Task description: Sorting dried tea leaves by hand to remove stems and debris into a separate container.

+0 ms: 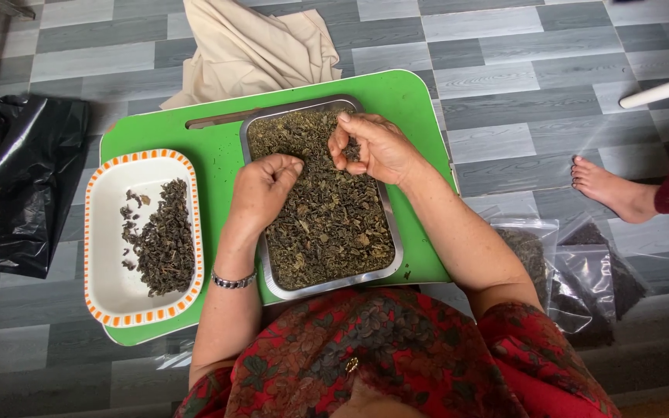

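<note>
Together, both hands hover over the metal tray [265, 263], left hand [263, 190] and right hand [377, 147] each pinching dried leaves [327, 224].

Bright green board [218, 155], silver tray [269, 263] of dark olive leaves [327, 217], white dish [110, 271] — orange-checked rim, red floral dress [396, 364]

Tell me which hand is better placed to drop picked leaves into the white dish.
Left. The left hand hovers over the metal tray's left edge, beside the white dish; the right hand is farther away.
</note>
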